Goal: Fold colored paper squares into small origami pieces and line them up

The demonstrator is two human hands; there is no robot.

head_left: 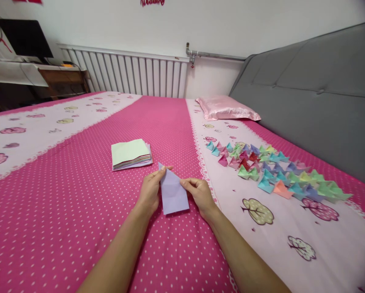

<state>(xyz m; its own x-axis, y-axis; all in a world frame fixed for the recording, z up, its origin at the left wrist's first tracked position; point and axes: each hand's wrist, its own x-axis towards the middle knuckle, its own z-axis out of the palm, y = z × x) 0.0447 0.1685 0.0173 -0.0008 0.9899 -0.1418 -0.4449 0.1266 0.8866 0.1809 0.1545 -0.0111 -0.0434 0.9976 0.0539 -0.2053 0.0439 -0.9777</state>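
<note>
Pink bedding (63, 203) with white dots and pale printed bands spreads across most of the frame, below a white radiator (130, 73) at the top. Just below the middle of the frame, a lavender paper (174, 197), pointed at its top and straight along its bottom edge, is held between two hands. Left hand (151, 190) pinches it near its upper left edge, right hand (199, 196) pinches its right edge; the two are apart from each other. Near the left hand, left of centre, lies a paper stack (131, 154), pale green on top. Rows of colourful folded paper boats (282, 189) fill the right side, below a satin pillow (226, 108) and grey headboard (310, 97).
</note>
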